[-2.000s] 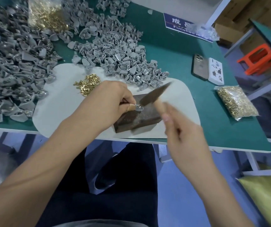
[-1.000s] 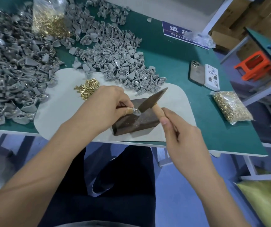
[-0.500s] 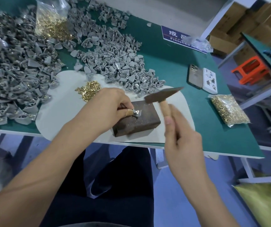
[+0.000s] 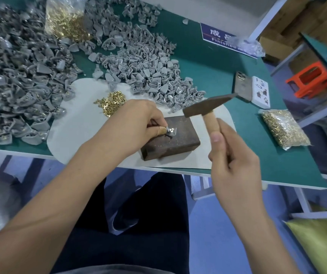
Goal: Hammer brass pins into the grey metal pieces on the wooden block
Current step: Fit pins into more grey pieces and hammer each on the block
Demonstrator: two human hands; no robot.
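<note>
A dark wooden block lies on a pale mat at the table's front edge. My left hand pinches a small grey metal piece down on the block's top. My right hand grips the wooden handle of a hammer, whose dark head hangs raised above and to the right of the piece. A small heap of loose brass pins lies on the mat just left of my left hand.
Large piles of grey metal pieces cover the green table at left and back. Bags of brass pins sit at back left and at right. A phone and a white box lie at right.
The hammer struck down at the piece about a second ago and has since swung up and to the right. My left hand has stayed on the grey piece.
</note>
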